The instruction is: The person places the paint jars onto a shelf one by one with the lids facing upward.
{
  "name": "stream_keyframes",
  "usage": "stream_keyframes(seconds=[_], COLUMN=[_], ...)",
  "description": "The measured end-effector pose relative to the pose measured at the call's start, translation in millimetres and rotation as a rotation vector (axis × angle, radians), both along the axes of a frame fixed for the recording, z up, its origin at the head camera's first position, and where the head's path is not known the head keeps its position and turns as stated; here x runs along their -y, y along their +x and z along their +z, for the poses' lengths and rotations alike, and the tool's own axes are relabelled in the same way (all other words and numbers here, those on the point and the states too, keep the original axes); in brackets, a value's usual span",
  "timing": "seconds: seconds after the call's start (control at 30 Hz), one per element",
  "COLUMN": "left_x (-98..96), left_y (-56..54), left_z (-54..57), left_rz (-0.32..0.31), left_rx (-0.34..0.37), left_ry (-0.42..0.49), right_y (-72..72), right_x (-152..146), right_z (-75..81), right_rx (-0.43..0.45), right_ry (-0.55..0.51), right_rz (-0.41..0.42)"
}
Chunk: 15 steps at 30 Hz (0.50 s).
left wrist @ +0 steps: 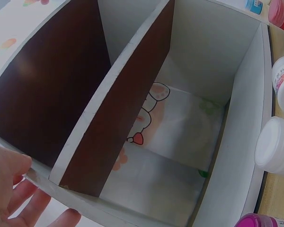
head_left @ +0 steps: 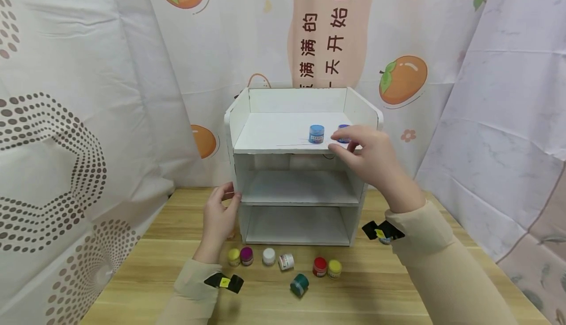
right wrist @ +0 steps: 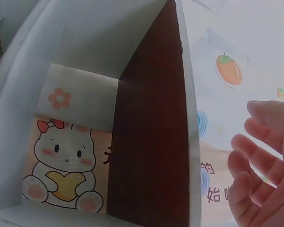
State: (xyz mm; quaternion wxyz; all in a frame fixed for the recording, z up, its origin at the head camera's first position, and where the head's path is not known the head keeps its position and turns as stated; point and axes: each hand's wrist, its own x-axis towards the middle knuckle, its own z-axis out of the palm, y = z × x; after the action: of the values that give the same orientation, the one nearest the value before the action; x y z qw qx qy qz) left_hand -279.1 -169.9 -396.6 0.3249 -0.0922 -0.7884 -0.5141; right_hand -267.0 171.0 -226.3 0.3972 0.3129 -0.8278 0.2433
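Note:
A white shelf unit (head_left: 302, 203) with several levels stands on the table. My left hand (head_left: 221, 217) is at its left side, thumb at the front edge and relaxed fingers along the outer side wall. In the left wrist view those fingers (left wrist: 33, 201) show just beyond the panel. On the top board are a light blue paint jar (head_left: 316, 134) and a dark blue paint jar (head_left: 343, 140), the latter partly covered by my right hand (head_left: 364, 150). The right fingers are loosely curved, thumb apart from the index finger; the right wrist view shows nothing between them.
Before the unit are a purple jar (head_left: 246, 256), white jar (head_left: 268, 257), red jar (head_left: 320, 266) and yellow jars, one being (head_left: 334, 269). A labelled white jar (head_left: 286, 261) and a dark green jar (head_left: 299, 285) lie tipped. A printed curtain (head_left: 265, 30) hangs behind.

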Motion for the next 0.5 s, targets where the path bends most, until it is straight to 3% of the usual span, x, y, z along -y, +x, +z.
stream_keyframes(seconds=[0.33, 0.5], left_x=[0.6, 0.4], left_y=[-0.2, 0.4], left_z=[-1.3, -0.2], left_rz=[0.004, -0.004], left_rx=[0.015, 0.011], left_ry=[0.001, -0.003], right_y=[15.5, 22.9], right_x=[-18.1, -28.5], right_z=[-32.1, -46.6], right_rx=[-0.092, -0.087], right_ry=[-0.097, -0.143], right_rz=[0.08, 0.08])
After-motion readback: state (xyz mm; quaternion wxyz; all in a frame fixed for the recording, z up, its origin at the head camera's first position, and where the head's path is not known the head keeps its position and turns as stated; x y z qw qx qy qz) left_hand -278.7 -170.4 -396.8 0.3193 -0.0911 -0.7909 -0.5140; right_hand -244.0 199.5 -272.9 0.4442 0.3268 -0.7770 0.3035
